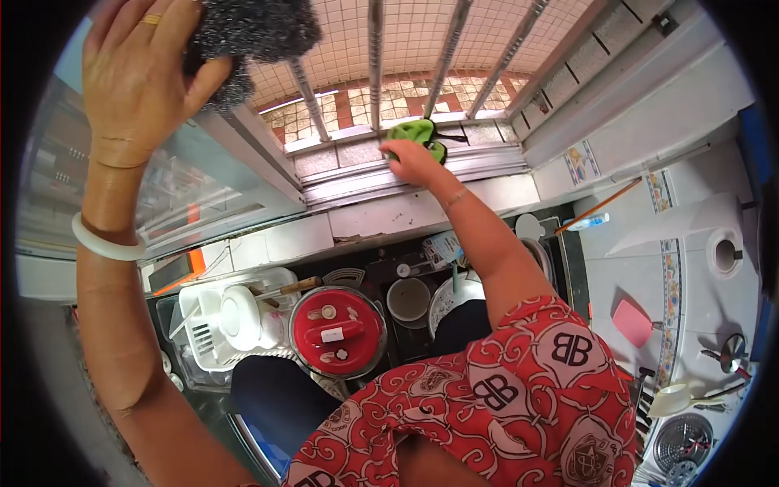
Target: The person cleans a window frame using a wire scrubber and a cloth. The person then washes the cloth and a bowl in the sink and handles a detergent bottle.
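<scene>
My left hand (146, 77) is raised at the upper left, its fingers curled at the top edge of the view. Beside its thumb is a dark grey, speckled mass (260, 28); I cannot tell what it is or whether the hand grips it. Lower and to the right, my right hand (414, 165) reaches over the window sill (357, 154). Its fingers are closed on a bright green cloth (414, 131) with black parts, just inside the metal bars (376, 65). The cloth is partly covered by the hand and slightly blurred.
Below the sill, a red-lidded pot (339, 331) stands beside a white dish rack (203, 325) with dishes. A whitish pot (408, 300) is near my right arm. A sliding window pane (182, 170) is at left. Paper roll (722, 252) and utensils hang at right.
</scene>
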Tool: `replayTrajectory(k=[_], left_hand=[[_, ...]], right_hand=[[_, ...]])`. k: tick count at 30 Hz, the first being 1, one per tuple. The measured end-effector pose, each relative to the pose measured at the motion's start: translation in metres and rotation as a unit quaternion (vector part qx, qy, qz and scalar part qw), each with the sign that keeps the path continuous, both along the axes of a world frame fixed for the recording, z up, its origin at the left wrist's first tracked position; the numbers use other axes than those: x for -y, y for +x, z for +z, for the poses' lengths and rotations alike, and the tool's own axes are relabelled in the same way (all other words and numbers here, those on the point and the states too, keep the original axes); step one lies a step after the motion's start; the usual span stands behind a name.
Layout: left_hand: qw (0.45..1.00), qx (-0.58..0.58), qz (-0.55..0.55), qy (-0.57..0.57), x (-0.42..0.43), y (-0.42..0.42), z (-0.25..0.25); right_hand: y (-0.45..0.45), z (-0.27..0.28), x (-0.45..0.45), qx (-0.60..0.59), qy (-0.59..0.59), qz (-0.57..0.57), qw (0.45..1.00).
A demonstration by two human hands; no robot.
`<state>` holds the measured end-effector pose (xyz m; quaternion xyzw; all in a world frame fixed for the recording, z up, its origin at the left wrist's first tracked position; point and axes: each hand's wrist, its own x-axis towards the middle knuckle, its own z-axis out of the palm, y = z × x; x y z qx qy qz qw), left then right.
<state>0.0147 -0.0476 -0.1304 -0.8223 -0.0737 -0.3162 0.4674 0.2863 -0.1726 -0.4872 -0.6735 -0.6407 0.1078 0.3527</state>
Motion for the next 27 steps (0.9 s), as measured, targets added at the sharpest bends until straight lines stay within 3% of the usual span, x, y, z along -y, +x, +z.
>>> replayTrajectory(k=[2,4,5,7,9,10,11,12,15,18,19,22,24,26,27], left_hand=[[1.000,-0.002,-0.006,0.004,-0.001,0.000,-0.001],[1.000,-0.006,-0.016,0.007,-0.003,-0.002,-0.001],[1.000,-0.002,-0.023,0.015,-0.006,-0.002,0.000],[0.999,0.002,-0.040,0.023,-0.011,-0.004,0.000],[0.999,-0.005,-0.042,0.015,-0.015,-0.007,-0.001],[0.999,-0.007,-0.043,0.014,-0.015,-0.006,0.000],[0.998,0.003,-0.058,0.010,-0.004,-0.001,-0.001],[0.998,0.002,-0.058,0.007,-0.003,0.000,-0.001],[0.999,-0.001,-0.051,-0.002,-0.007,-0.005,-0.003],[0.998,-0.003,-0.060,0.007,-0.007,-0.001,-0.002],[0.998,-0.005,-0.064,0.010,-0.006,0.000,0.000],[0.997,0.000,-0.069,0.019,-0.004,-0.002,0.000],[0.996,0.000,-0.081,0.022,-0.005,0.001,0.000],[0.996,0.008,-0.082,0.021,-0.006,0.000,-0.002],[0.998,0.008,-0.068,0.009,-0.005,0.001,-0.003]], right_hand=[[0.000,0.002,0.011,0.137,-0.004,-0.046,0.990],[0.020,0.009,0.016,0.024,-0.017,-0.071,0.997],[0.025,0.020,0.014,0.004,0.083,-0.112,0.990],[0.029,0.057,0.000,-0.037,0.102,-0.175,0.979],[0.028,0.063,-0.025,-0.027,0.223,-0.111,0.968],[0.027,0.051,-0.037,-0.021,0.180,-0.074,0.981],[0.023,0.045,-0.040,0.093,0.033,-0.074,0.992],[0.022,0.038,-0.041,0.202,-0.119,-0.070,0.970],[0.014,-0.011,-0.041,0.273,0.161,-0.169,0.933],[0.033,-0.002,-0.014,0.262,-0.046,-0.137,0.954],[0.042,-0.027,0.002,0.259,0.056,-0.134,0.955],[0.074,-0.034,0.033,0.258,-0.031,-0.196,0.946],[0.095,-0.013,0.034,0.129,-0.164,-0.304,0.929],[0.116,-0.005,0.034,0.065,0.030,-0.295,0.953],[0.108,0.005,0.031,0.063,-0.002,-0.227,0.972]])
